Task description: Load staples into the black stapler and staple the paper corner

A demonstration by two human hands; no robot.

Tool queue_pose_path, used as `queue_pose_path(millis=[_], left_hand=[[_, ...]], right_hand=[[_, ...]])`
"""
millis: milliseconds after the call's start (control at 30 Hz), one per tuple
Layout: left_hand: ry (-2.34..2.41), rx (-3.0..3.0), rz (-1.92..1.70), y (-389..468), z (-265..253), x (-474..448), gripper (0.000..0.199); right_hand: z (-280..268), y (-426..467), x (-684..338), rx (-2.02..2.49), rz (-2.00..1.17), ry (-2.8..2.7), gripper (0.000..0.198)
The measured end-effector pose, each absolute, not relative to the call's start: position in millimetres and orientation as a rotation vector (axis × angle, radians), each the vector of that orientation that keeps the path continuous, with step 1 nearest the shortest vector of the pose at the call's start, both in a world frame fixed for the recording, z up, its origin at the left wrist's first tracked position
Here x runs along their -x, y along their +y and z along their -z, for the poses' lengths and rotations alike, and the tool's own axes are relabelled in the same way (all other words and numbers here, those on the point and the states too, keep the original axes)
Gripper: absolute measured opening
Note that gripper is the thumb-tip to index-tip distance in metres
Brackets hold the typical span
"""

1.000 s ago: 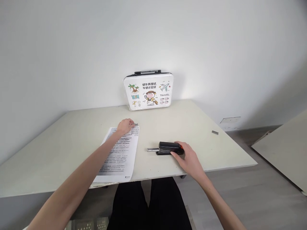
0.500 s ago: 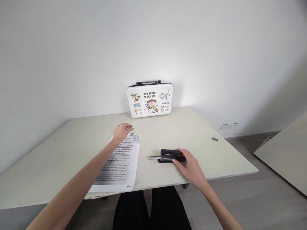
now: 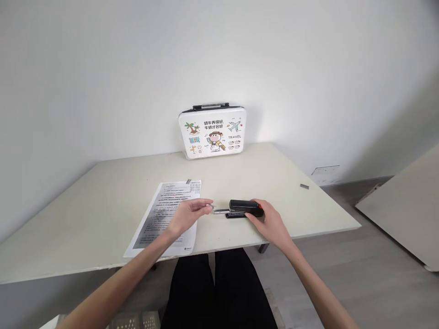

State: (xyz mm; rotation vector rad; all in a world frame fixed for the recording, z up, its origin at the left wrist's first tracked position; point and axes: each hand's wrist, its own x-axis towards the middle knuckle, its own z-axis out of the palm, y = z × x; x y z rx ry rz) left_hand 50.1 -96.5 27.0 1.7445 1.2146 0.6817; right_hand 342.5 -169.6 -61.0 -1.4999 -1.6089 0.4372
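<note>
My right hand [image 3: 270, 222] is wrapped round the rear of a black stapler [image 3: 242, 206], which rests on the table with its metal staple tray [image 3: 221, 211] slid out to the left. In a pinch between thumb and fingers, my left hand [image 3: 188, 214] has a small, thin staple strip [image 3: 210, 205], partly hidden, right at the tray's outer end. Under the left wrist lies a printed sheet of paper [image 3: 154, 214]. Another grey staple strip [image 3: 188, 181] is at the sheet's top edge.
A white case [image 3: 214, 132] with cartoon prints stands upright against the wall at the back of the table [image 3: 113, 196]. One more staple strip [image 3: 304, 186] lies near the table's right edge. A pale panel [image 3: 404, 205] stands at the far right.
My left hand has moved from the top of the sheet, right and toward me, to the stapler's tray end. My right hand keeps its hold. The view has tilted down slightly.
</note>
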Motion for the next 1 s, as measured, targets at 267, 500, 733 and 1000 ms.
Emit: queue_pose_path(millis=[267,500,733,1000], left_hand=[[1.277,-1.985,-0.76,-97,-13,-76,0.024],[1.305,-2.098,-0.742,-96,-8,-81,0.02],[1.142,-2.34,-0.696,-93,-12,-74,0.021],[1.105,-2.36,-0.783,-89,-21,-70,0.026]], right_hand=[[59,-169,-343,1.496,-0.456,-1.606,0.037],[55,-170,-342,1.51,-0.452,-1.597,0.035],[55,-168,-343,1.502,-0.457,-1.603,0.035],[54,-169,-343,1.498,-0.466,-1.594,0.036]])
